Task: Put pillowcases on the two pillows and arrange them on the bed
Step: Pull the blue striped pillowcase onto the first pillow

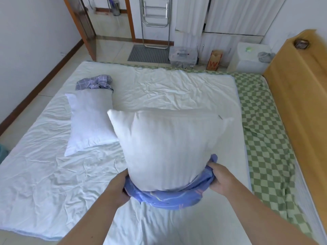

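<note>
A bare white pillow [168, 147] stands on end in the middle of the bed, its lower end inside a bunched blue pillowcase [169, 197]. My left hand [117, 188] grips the left side of the pillowcase opening. My right hand [222, 177] grips its right side. A second white pillow [90, 119] lies flat to the left on the bed. A crumpled grey-blue checked pillowcase [94, 83] lies at that pillow's far end, touching it.
The white sheet [168, 89] covers the mattress, with a green checked sheet [265, 124] along the right side. A wooden headboard [299, 96] runs along the right. Beyond the bed's far edge stand a plastic box [183, 56], a paper bag [215, 61] and a folding rack [155, 22].
</note>
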